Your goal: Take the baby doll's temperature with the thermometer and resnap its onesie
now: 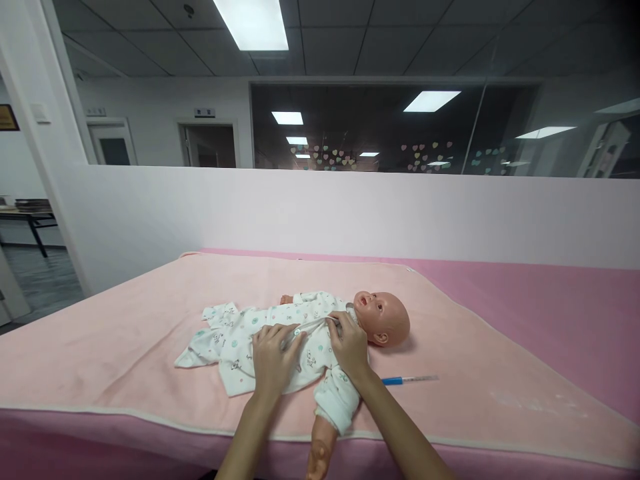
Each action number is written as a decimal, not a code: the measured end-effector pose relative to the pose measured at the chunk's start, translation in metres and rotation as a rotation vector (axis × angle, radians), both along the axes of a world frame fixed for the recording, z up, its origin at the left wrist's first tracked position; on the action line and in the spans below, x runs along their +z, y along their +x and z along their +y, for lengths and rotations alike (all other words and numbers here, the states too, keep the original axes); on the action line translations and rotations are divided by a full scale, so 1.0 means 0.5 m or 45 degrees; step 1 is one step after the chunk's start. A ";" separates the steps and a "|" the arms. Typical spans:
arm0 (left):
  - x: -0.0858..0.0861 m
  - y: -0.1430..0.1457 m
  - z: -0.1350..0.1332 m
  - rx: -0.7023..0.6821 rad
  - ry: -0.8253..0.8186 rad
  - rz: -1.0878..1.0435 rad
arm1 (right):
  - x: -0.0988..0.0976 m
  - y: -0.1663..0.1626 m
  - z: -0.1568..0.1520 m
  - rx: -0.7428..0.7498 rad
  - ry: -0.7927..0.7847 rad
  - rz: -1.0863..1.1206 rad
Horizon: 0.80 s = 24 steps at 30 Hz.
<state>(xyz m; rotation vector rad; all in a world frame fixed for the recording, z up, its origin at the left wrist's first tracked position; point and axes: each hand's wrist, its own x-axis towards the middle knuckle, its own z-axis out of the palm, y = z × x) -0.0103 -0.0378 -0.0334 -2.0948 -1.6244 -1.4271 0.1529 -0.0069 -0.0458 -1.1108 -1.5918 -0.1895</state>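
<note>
A baby doll (383, 317) lies on its back, its head to the right, dressed in white baby clothes (245, 327) with small green and dark prints. My left hand (274, 353) is at the middle of the clothes, its thumb and fingers closed on a fold of the cloth. Near the doll's neck, my right hand (350, 341) pinches the front edge of the same garment. One doll arm (321, 445) sticks out of its sleeve toward me, past the bed's front edge. The doll's legs do not show under the cloth.
Beside my right forearm lies a thin stick with a blue end and a clear end (411, 379). A peach blanket (135, 340) covers much of the pink padded surface (565, 313). Behind it stands a low white wall (380, 217) with glass above.
</note>
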 end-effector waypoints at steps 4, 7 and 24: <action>0.001 -0.002 -0.001 -0.032 -0.019 -0.036 | -0.002 0.000 0.001 -0.001 -0.001 -0.006; 0.004 -0.002 -0.004 -0.056 -0.042 -0.070 | -0.003 0.000 0.001 -0.004 -0.007 -0.015; -0.006 0.001 -0.001 -0.001 0.100 -0.112 | -0.003 0.000 0.001 0.003 -0.013 -0.036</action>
